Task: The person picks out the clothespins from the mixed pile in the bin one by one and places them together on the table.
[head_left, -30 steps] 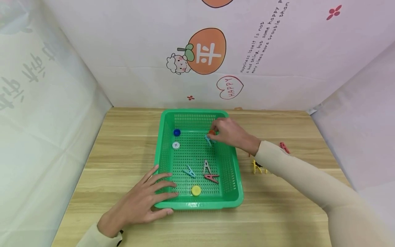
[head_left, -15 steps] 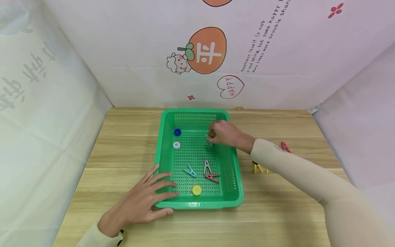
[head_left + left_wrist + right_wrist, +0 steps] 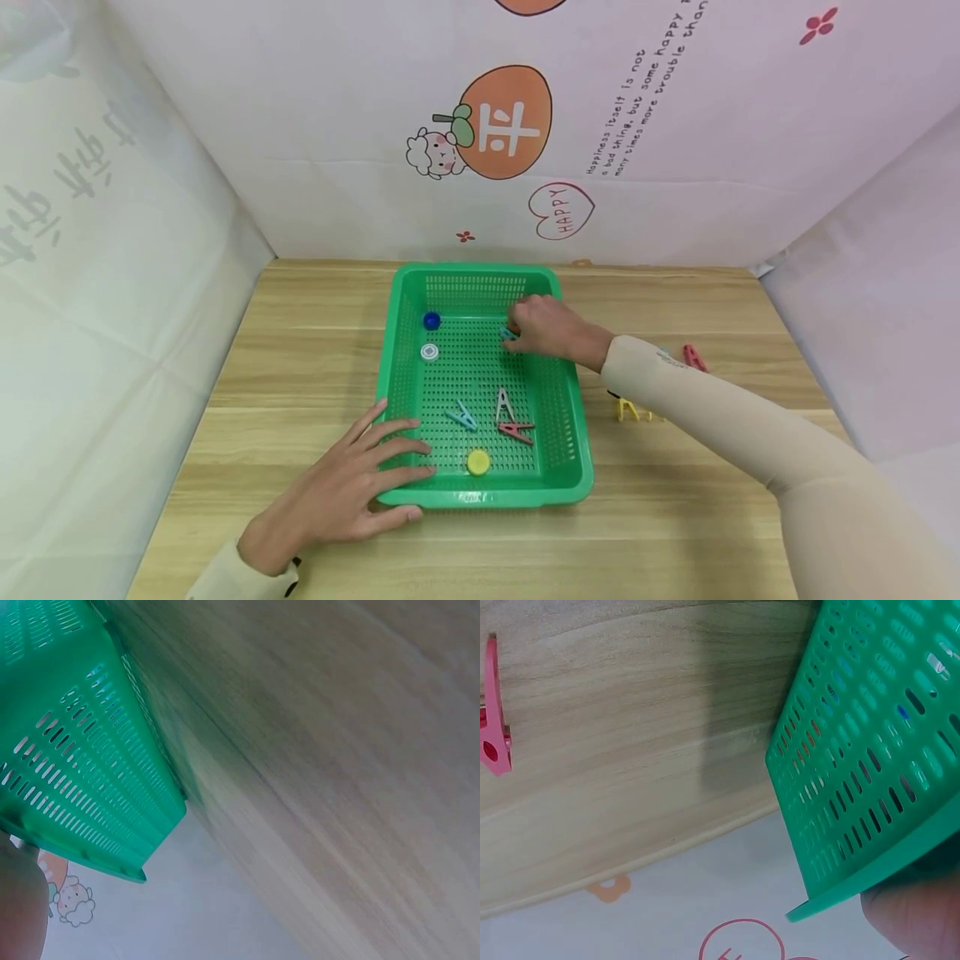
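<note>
My right hand (image 3: 551, 327) reaches into the back right of a green plastic basket (image 3: 480, 498), fingertips pinching a light blue clothespin (image 3: 508, 333). Those fingers largely hide an orange cap; something orange-red shows through the basket slots in the right wrist view. My left hand (image 3: 337, 483) rests with spread fingers over the basket's front left rim. Inside the basket lie another light blue clothespin (image 3: 462, 416), a grey-white clothespin (image 3: 503, 405), a pink-red clothespin (image 3: 516, 432), a yellow cap (image 3: 477, 462), a white cap (image 3: 429, 352) and a blue cap (image 3: 432, 321).
On the wooden table (image 3: 300, 358) right of the basket are a red clothespin (image 3: 694, 357) and a yellow clothespin (image 3: 628, 408), with more pieces partly hidden by the right sleeve (image 3: 697, 400). A printed cloth (image 3: 337, 200) hangs behind the table, with cloth at both sides.
The right hand has shifted slightly down into the basket, and its fingers have closed on the light blue clothespin, covering more of the orange cap. The left hand has stayed put.
</note>
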A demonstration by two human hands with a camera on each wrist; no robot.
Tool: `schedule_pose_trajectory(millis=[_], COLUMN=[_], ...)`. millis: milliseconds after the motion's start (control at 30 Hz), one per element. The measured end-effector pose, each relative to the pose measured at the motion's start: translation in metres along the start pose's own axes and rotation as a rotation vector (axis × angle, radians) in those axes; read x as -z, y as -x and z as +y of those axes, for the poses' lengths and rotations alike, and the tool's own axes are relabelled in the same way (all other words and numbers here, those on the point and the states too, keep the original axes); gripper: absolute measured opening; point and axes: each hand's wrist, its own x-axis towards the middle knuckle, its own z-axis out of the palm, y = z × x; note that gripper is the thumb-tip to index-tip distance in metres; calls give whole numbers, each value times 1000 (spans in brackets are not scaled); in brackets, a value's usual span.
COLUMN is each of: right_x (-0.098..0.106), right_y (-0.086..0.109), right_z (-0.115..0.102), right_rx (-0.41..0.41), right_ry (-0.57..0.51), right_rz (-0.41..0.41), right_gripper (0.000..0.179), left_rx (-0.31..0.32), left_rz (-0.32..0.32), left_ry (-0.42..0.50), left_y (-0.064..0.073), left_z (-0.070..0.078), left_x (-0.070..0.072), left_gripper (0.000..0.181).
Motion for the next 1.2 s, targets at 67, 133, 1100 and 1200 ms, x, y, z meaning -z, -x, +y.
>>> schedule_pose_trajectory(millis=[67, 133, 1100, 1200], right_x=[0, -1, -10, -9], right_y=[-1, -2, -9, -9], right_z=[0, 0, -10, -10], right_rx=[-4, -8, -59, -41], right_ry=[6, 16, 164, 187], right_rz=[-7, -13, -166, -160], right_gripper=[48, 49, 26, 25], left_rx=[-1, -2, 0, 1], left_rz=[1, 2, 1, 4], left_ry=[1, 1, 13, 10], left_y=[0, 0, 1, 1], left_z=[0, 0, 0, 0], left_x=[0, 0, -2, -2], left_gripper=[42, 42, 44, 42])
